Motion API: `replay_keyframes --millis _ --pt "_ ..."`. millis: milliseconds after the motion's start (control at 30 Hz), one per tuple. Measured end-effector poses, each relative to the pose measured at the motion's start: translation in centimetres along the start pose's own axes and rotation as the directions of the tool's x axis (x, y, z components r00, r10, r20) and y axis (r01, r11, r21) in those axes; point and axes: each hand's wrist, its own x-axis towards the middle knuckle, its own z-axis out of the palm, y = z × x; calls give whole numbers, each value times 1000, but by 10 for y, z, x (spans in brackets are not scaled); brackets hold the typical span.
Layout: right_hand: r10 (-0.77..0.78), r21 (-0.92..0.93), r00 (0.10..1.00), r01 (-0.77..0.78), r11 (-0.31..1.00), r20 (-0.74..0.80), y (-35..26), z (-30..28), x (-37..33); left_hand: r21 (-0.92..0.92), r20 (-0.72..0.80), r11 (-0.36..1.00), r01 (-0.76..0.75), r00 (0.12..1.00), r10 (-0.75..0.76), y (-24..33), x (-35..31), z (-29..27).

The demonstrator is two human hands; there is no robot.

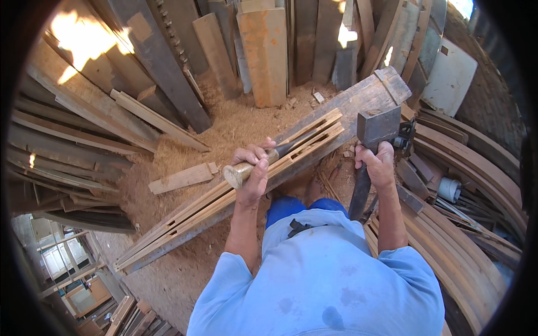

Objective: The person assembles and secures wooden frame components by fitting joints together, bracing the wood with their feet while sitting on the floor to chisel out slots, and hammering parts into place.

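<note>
Slotted wooden strips (pixel 218 204) lay on a thick beam (pixel 367 96), running from lower left to upper centre. Near centre, I saw the left hand's (pixel 254 183) fingers wrapped around a chisel (pixel 237 175), blade over the strips; right of centre, the right hand (pixel 379 167) gripped a square-headed hammer (pixel 379 127) below its head.

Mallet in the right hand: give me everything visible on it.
The mallet has a blocky, dark grey-brown head, apparently wood, and a straight, dark handle. The person's right hand grips it just below the head, which sits uppermost, right of the slotted wooden pieces. The handle slants down toward the person's waist. Whether the head touches anything behind it is unclear.
</note>
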Motion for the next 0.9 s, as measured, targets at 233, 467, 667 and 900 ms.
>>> replay_keyframes --millis 233,467,667,900 --pt "288 185 957 -287 940 20 44 -52 -14 493 662 763 -418 749 -18 -34 13 105" --pt "480 523 862 -489 698 165 115 -92 -60 406 901 752 -518 366 -234 -132 -79 138" --pt "635 -80 730 -670 738 -252 202 -142 -99 746 636 397 -534 394 -664 -145 -75 113" --pt "507 -517 622 -781 350 -596 317 -222 -182 880 404 -14 -474 764 -503 -156 3 -2"
